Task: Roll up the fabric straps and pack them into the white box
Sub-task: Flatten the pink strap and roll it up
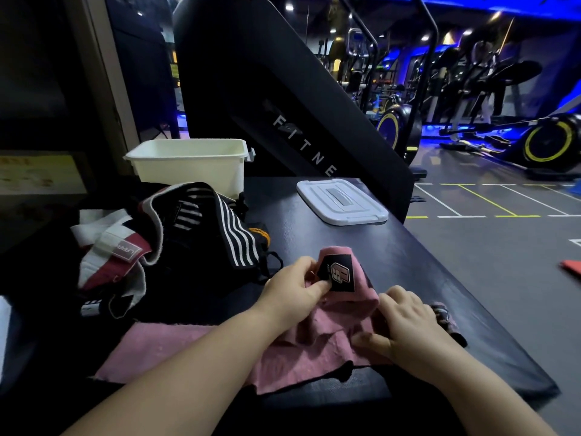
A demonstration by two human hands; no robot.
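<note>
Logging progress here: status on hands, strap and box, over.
Left hand pinches pink strap at black label; right hand holds it. White box open, lid off. Strap heap lies before box.

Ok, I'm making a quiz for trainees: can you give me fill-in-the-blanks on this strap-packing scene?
1. The left hand pinches the pink strap by its ___ label.
2. The white box stands ___, its lid lying on the table.
3. The black strap in the pile has ___ stripes.
Missing: black; open; white.
</note>
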